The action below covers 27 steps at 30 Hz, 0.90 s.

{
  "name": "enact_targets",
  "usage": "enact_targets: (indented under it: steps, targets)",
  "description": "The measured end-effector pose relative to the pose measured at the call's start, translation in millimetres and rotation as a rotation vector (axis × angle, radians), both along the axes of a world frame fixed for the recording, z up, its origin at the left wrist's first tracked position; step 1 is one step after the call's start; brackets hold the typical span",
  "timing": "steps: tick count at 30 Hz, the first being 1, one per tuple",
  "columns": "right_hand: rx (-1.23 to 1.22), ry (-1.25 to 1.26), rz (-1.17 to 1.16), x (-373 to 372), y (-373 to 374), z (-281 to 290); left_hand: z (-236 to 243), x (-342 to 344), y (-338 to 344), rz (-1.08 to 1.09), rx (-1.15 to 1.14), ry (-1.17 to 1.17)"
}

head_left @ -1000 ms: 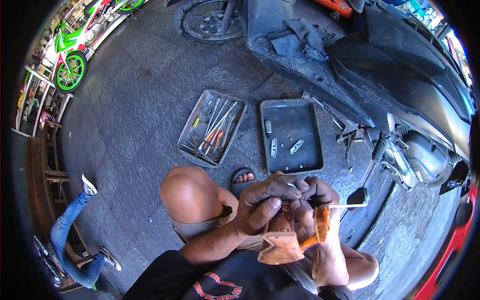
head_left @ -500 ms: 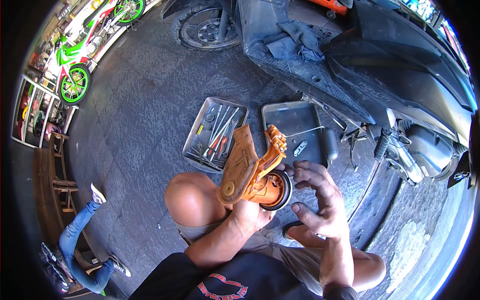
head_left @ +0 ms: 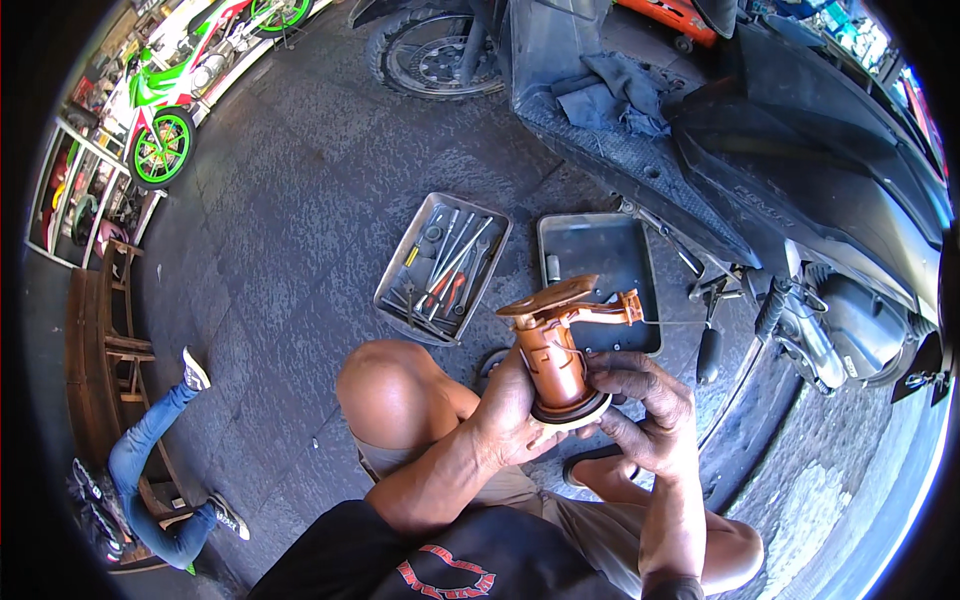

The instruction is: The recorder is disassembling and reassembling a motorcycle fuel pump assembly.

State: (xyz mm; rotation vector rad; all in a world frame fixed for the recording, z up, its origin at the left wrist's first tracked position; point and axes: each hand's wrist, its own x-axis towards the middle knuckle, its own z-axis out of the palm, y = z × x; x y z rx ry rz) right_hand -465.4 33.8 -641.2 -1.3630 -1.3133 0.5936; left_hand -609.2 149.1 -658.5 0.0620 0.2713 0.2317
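Note:
An orange-brown fuel pump assembly (head_left: 555, 370) stands upright between my hands, with a flat flange on top, a dark ring and pale rim at its bottom. A side arm carries a thin wire with a black oval float (head_left: 708, 355). My left hand (head_left: 500, 420) is wrapped round the pump's left and lower part, partly hidden behind it. My right hand (head_left: 645, 410) grips its right and lower side with bent fingers. Beyond it lie a tray of hand tools (head_left: 390, 300) and a darker tray (head_left: 590, 250) with small metal parts, partly hidden by the pump.
A dark scooter (head_left: 780, 150) with rags (head_left: 620, 95) on its footboard fills the upper right. A green-and-white motorbike (head_left: 150, 90) and metal racks line the left, above a wooden bench (head_left: 95, 350). Another person's jeans-clad legs (head_left: 145, 480) show lower left. An orange machine (head_left: 660, 15) sits behind.
The pump has turned from lying tilted with its flange toward the left to standing upright with the flange on top. My right hand has closed on it from the open pose half a second ago.

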Motion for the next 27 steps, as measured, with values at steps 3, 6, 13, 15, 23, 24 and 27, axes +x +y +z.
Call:
enact_targets:
  steps: [3,6,13,15,23,24,27]
  targets:
    - [0.01,-0.088,-0.035,-2.1,-4.7,4.4,-2.1,1.2,-0.8,-0.016,-0.036,0.073]
    - [0.072,-0.096,-0.044,-5.7,-2.9,3.4,-2.1,1.1,1.0,-0.044,-0.03,0.07]
    - [-0.006,0.424,-0.256,-3.4,-9.7,-8.7,-23.5,-6.8,-17.5,0.116,0.788,0.361]
    - [-0.035,0.509,-0.31,-4.1,-10.4,-10.8,-28.1,-7.5,-25.1,0.356,1.049,0.403]
    - [-0.259,0.588,-0.49,-16.7,-15.9,-14.1,-22.6,0.7,-33.9,0.366,1.01,0.482]
    - [-0.264,0.591,-0.49,-16.4,-18.1,-15.0,-23.4,1.0,-33.7,0.364,1.007,0.487]
    - [-0.257,0.725,-0.284,-17.3,-21.0,-10.7,-29.7,0.9,-35.0,0.316,1.004,0.521]
